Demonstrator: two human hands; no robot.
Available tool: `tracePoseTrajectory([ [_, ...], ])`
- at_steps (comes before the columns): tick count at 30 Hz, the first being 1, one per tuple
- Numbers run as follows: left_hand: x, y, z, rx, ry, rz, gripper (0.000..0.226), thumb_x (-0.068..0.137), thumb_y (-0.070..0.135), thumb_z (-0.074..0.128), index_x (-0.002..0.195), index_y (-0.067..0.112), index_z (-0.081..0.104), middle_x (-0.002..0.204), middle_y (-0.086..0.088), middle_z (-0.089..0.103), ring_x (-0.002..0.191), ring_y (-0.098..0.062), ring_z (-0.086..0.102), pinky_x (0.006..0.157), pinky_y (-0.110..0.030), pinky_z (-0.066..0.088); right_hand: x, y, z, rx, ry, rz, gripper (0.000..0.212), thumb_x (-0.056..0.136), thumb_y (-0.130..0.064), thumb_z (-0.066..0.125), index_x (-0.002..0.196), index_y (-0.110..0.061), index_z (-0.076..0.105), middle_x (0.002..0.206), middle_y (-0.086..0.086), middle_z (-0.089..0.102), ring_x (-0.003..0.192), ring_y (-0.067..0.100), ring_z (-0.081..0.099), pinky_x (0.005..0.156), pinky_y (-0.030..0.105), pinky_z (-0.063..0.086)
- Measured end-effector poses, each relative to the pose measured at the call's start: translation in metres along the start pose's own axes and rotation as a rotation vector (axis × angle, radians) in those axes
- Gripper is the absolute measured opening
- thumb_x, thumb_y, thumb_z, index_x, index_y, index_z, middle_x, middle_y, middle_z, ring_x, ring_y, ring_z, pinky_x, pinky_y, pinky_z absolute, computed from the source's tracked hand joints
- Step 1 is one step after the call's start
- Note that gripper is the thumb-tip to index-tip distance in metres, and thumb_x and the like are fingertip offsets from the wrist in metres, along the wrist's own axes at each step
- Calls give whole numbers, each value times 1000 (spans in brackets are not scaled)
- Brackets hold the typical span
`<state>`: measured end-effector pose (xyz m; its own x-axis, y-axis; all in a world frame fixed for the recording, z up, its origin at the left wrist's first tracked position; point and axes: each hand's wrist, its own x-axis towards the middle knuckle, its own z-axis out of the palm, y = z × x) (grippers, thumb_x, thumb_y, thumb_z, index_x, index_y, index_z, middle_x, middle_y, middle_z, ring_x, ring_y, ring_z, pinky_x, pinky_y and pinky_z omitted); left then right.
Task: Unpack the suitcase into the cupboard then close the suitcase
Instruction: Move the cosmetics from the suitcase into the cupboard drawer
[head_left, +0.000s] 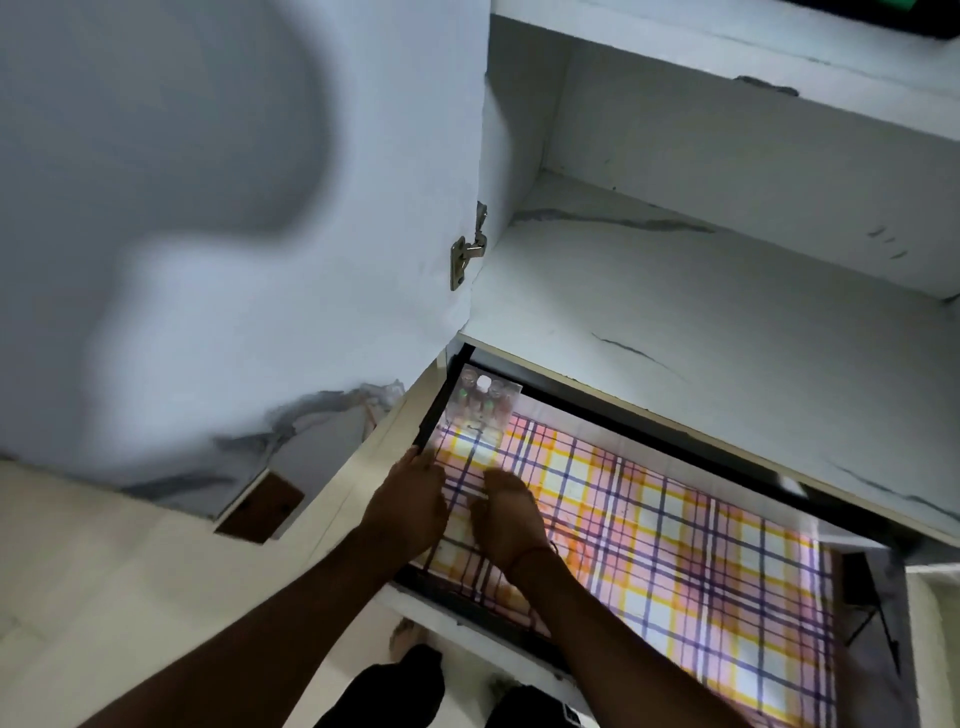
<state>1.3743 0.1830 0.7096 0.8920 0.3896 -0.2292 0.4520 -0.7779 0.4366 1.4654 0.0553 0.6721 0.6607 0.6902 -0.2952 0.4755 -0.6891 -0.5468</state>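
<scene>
Open white marble-patterned cupboard (727, 291) filling the far and right of the scene, its white door (234, 234) swung out to the left on a metal hinge (466, 254). Below the bare white shelf (675, 270), a pulled-out black wire drawer (441, 405) lined with a checked cloth of pink, yellow, white and purple (701, 551). At the drawer's far left corner, a clear plastic packet of small bottles (480, 397), lying on the cloth just inside the black frame. Left hand (410, 499) at the drawer's left rim, fingertips touching the black frame, fingers bent but too blurred to tell whether gripping. Right hand (506, 519) just beside it, to the right, resting on the checked cloth with fingers pointing far; grip likewise impossible to tell through the blur. Reddish thread (537, 552) around the right wrist. Dark trousers (410, 686) and a bare foot (406, 636) at the near edge on pale floor tiles (104, 597). No suitcase anywhere in view.
</scene>
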Motion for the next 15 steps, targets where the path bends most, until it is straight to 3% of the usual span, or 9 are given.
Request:
tracePoseTrajectory([
  [1, -5, 3, -4, 16, 58, -44, 24, 91, 18, 53, 110, 11, 65, 123, -10, 60, 119, -25, 53, 101, -31, 43, -3, 1, -8, 44, 58, -24, 39, 98, -24, 47, 133, -8, 51, 129, 10, 58, 121, 25, 53, 103, 29, 41],
  [3, -19, 9, -13, 43, 151, -101, 19, 92, 19, 51, 92, 11, 69, 99, -8, 66, 97, -21, 61, 83, -29, 49, -4, -3, -26, 97, 153, -39, 22, 98, -21, 50, 108, -11, 67, 99, 7, 71, 94, 22, 65, 78, 22, 45],
  [4, -28, 13, -17, 50, 197, -113, 21, 92, 21, 51, 91, 11, 70, 95, -7, 67, 94, -21, 60, 81, -30, 48, -4, -8, -36, 100, 168, -67, 22, 97, -26, 52, 90, -14, 68, 84, 4, 70, 82, 21, 65, 68, 24, 42],
  [6, -41, 24, -22, 48, 291, -112, 23, 92, 25, 53, 89, 12, 71, 92, -7, 68, 92, -22, 58, 78, -32, 46, -5, -12, -53, 82, 154, -101, 38, 96, -37, 53, 62, -21, 54, 62, -3, 58, 65, 19, 57, 60, 27, 37],
  [8, -86, 39, -29, -2, 444, -207, 22, 88, 29, 57, 83, 13, 71, 87, -7, 66, 88, -23, 57, 75, -33, 44, -22, -33, -66, 51, 71, -250, 31, 93, -32, 56, 64, -22, 58, 66, -1, 63, 67, 20, 59, 63, 30, 43],
  [10, -92, 46, -27, -55, 457, -193, 23, 83, 31, 52, 77, 15, 67, 83, -5, 64, 85, -25, 57, 71, -35, 44, -19, -36, -72, 113, 95, -296, 21, 86, -35, 53, 75, -23, 67, 79, 3, 71, 77, 23, 65, 67, 32, 49],
  [13, -156, 47, -28, -107, 604, -320, 10, 81, 26, 61, 79, 21, 69, 85, 2, 66, 87, -24, 59, 72, -34, 47, -48, -77, -69, 113, 92, -455, 46, 85, -54, 45, 58, -19, 57, 65, 6, 66, 68, 25, 63, 59, 34, 44],
  [15, -212, 40, -24, -106, 726, -435, 14, 83, 33, 63, 81, 23, 72, 87, 5, 69, 89, -22, 60, 73, -34, 49, -79, -114, -55, 100, 39, -585, 36, 88, -43, 55, 64, -17, 60, 68, 4, 67, 69, 24, 63, 61, 35, 47],
])
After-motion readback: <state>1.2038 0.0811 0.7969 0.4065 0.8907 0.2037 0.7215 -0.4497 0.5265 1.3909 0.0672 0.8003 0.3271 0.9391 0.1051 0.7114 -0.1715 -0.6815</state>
